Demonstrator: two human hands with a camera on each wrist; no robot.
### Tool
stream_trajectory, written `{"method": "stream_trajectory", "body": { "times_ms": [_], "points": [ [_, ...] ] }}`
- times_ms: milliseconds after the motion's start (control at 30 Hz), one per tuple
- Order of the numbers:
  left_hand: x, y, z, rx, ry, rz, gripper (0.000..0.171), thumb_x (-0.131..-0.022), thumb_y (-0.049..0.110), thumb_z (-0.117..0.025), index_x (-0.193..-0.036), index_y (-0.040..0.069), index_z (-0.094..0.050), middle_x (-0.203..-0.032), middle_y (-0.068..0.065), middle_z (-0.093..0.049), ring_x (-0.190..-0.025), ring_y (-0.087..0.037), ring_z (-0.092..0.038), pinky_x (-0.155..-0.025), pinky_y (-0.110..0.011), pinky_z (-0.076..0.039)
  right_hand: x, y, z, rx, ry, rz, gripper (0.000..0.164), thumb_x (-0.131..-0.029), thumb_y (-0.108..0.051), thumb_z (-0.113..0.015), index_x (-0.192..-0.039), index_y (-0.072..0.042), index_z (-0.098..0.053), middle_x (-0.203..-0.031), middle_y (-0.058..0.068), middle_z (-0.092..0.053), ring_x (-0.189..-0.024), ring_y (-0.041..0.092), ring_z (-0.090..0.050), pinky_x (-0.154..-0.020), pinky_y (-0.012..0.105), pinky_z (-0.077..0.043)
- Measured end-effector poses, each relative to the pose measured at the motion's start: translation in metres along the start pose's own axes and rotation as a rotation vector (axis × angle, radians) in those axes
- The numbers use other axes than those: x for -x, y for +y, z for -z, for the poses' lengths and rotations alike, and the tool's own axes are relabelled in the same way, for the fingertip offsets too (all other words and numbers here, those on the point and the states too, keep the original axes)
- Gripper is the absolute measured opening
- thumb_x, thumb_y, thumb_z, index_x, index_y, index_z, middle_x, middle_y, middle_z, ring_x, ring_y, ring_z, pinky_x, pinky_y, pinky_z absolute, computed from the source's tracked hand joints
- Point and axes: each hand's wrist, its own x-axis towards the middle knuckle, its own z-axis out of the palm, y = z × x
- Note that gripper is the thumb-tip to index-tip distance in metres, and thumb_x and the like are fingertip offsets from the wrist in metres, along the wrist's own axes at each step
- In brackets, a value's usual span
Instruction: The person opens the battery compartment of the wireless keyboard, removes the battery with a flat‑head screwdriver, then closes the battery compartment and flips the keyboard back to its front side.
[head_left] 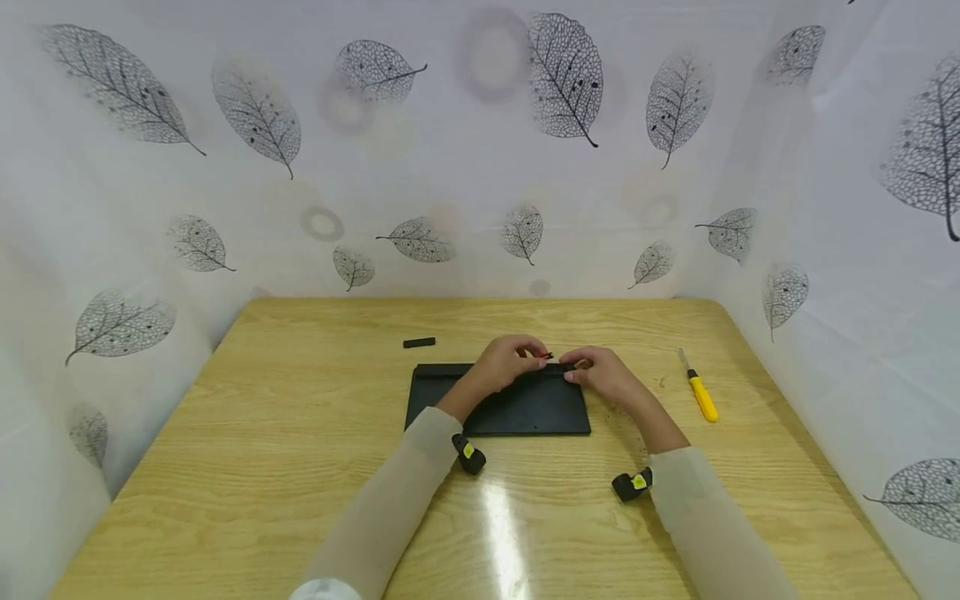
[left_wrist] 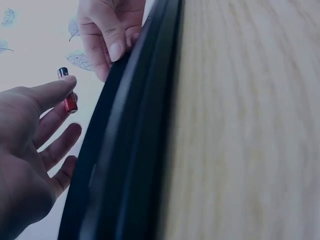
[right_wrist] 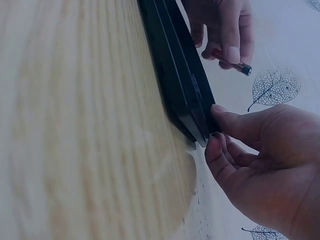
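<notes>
A flat black device [head_left: 525, 412], which looks like an overturned keyboard with a raised ridge along its far edge, lies on the table. Above that far edge, toward its right end, my left hand [head_left: 504, 365] pinches a small red and black battery [left_wrist: 71, 104] between thumb and forefinger, the other fingers spread. My right hand [head_left: 603, 375] grips the device's far right corner, thumb on one face and fingers at the edge, as the right wrist view shows. Most of the ridge's top near the hands is hidden in the head view.
A short black strip [head_left: 418, 342], like a battery cover, lies behind the device to the left. To the right rests a screwdriver [head_left: 702, 396] with a yellow handle. Leaf-printed curtains [head_left: 450, 167] enclose the wooden table [head_left: 300, 375] at the back and sides.
</notes>
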Motion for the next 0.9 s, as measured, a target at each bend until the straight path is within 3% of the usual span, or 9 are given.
{"method": "stream_trajectory", "body": {
  "times_ms": [367, 567, 900],
  "points": [
    [0.007, -0.004, 0.017, 0.090, 0.008, 0.006, 0.016, -0.098, 0.016, -0.068, -0.113, 0.017, -0.072, -0.111, -0.003, -0.070, -0.100, -0.021, -0.067, -0.082, -0.037, -0.055, -0.002, -0.002, 0.000, 0.005, -0.006, 0.006, 0.035, -0.100, -0.017, -0.064, -0.134, -0.006, -0.063, -0.131, 0.020, -0.062, -0.115, 0.035, -0.061, -0.092, 0.046, -0.051],
    [0.013, -0.004, 0.023, 0.085, -0.018, 0.018, 0.025, -0.097, 0.010, -0.067, -0.122, 0.014, -0.069, -0.118, -0.008, -0.069, -0.108, -0.025, -0.067, -0.087, -0.039, -0.056, -0.001, -0.002, 0.000, -0.011, -0.010, 0.000, 0.035, -0.100, -0.016, -0.064, -0.134, -0.006, -0.063, -0.130, 0.020, -0.062, -0.114, 0.034, -0.061, -0.090, 0.045, -0.051],
    [0.020, -0.012, 0.035, 0.074, -0.042, 0.022, 0.031, -0.097, 0.010, -0.067, -0.127, 0.015, -0.068, -0.118, -0.008, -0.069, -0.105, -0.023, -0.068, -0.082, -0.036, -0.056, 0.000, -0.001, -0.001, -0.017, -0.004, -0.002, 0.035, -0.100, -0.015, -0.064, -0.134, -0.006, -0.063, -0.130, 0.020, -0.062, -0.113, 0.033, -0.061, -0.089, 0.044, -0.052]
  ]
}}
